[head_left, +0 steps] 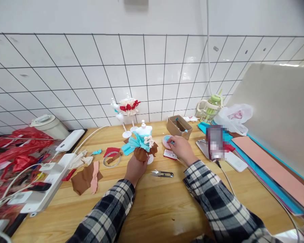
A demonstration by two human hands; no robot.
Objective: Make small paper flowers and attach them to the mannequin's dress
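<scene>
My left hand [135,168] grips the base of a small white mannequin [144,139] dressed in teal and brown paper, holding it upright on the wooden table [157,206]. My right hand [180,148] rests on a round pink disc [166,140] just right of the mannequin, fingers curled and pinching at something small and teal on it. Small thread snips [162,173] lie between my two wrists. A red-and-white card [169,154] lies under my right hand.
A second doll stand with red bows [128,108] stands at the back. A cardboard box [179,126], green bottle [211,107], phone [215,141], coloured paper sheets [271,168], paper scraps [87,175], tape ring [111,159], power strip [48,182] and red bags [17,148] surround.
</scene>
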